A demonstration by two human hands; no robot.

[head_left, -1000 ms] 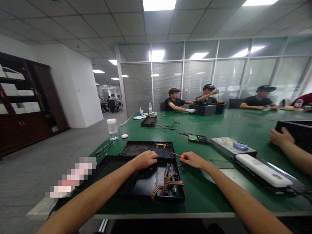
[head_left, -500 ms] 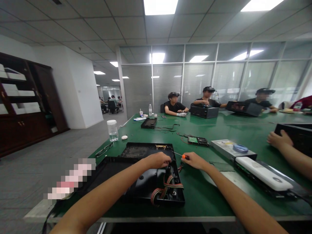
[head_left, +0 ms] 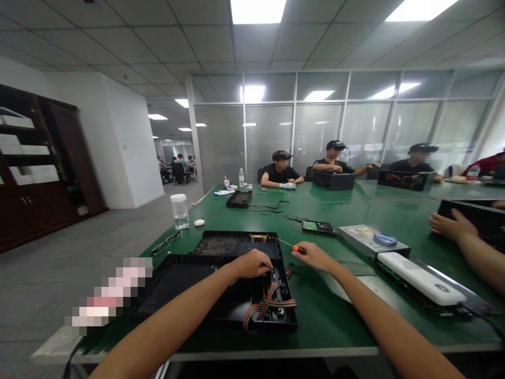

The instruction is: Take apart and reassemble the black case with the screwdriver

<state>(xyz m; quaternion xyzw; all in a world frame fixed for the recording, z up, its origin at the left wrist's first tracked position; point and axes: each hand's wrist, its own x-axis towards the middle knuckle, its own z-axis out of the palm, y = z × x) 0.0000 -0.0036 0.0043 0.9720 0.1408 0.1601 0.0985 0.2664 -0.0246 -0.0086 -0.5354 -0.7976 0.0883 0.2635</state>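
Observation:
An opened black plastic device case (head_left: 221, 287) lies on the green table (head_left: 335, 310) in front of me, with a striped ribbon cable (head_left: 268, 305) curling out of its right end. My left hand (head_left: 252, 263) rests with curled fingers on the case's inner right part, near the cable; what the fingertips pinch is hidden. My right hand (head_left: 315, 256) sits just right of the case, closed around a small screwdriver (head_left: 294, 246) with an orange handle, whose thin shaft points up and left.
A grey drive (head_left: 366, 238) with a blue tape roll and a white device (head_left: 422, 278) lie to the right, beside another person's hand (head_left: 447, 226). A circuit board (head_left: 317, 227), a clear jar (head_left: 180, 211) and glasses (head_left: 165, 242) sit farther out. Several people work at the far end.
My left hand slid right along the case toward the ribbon cable end. My right hand with the screwdriver stayed almost still. People at the far end shifted their black boxes.

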